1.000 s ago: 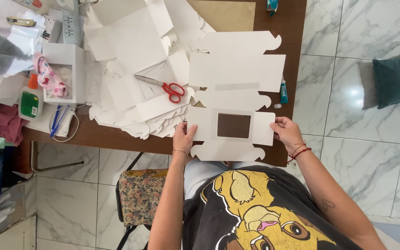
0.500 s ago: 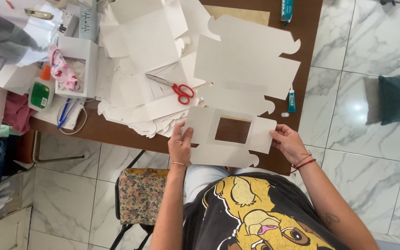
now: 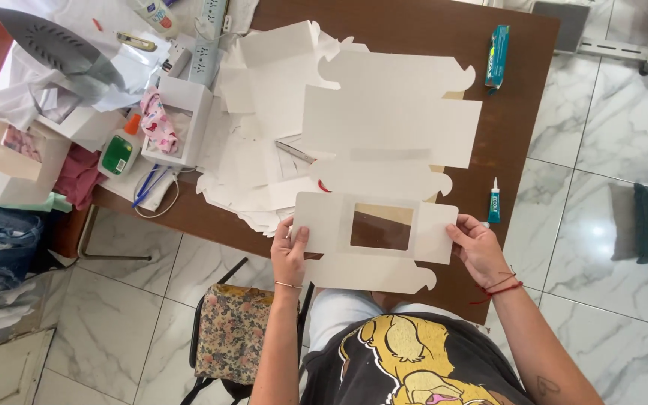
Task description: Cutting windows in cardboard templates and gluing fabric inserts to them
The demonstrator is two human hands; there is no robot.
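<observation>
**Both hands on the windowed box blank**

We hold a flat white card blank (image 3: pixel 375 251) w/ a rectangular window cut in its middle, at the near edge of the brown tabletop (image 3: pixel 519 120). Our left hand (image 3: pixel 289 255) has its grip closed on the blank's left flap, thumb on top, fingers under. Our right hand (image 3: pixel 478 247) pinches the right flap the same way, a red cord at the wrist.

Just beyond the grip, a larger uncut white blank (image 3: pixel 391 112) lies flat, overlapping the held one's far edge. Left of it, a loose heap of white card offcuts (image 3: pixel 256 165), w/ scissors (image 3: pixel 298 154) partly buried; only blades and a bit of red handle show. Near the right-hand grip, a small blue glue tube (image 3: pixel 494 202) lies on the wood; a teal glue box (image 3: pixel 496 56) sits well beyond. Far to the left of the grip: a green glue bottle (image 3: pixel 120 150), a small open white box (image 3: pixel 181 120) and a grey iron (image 3: pixel 54 45).
</observation>
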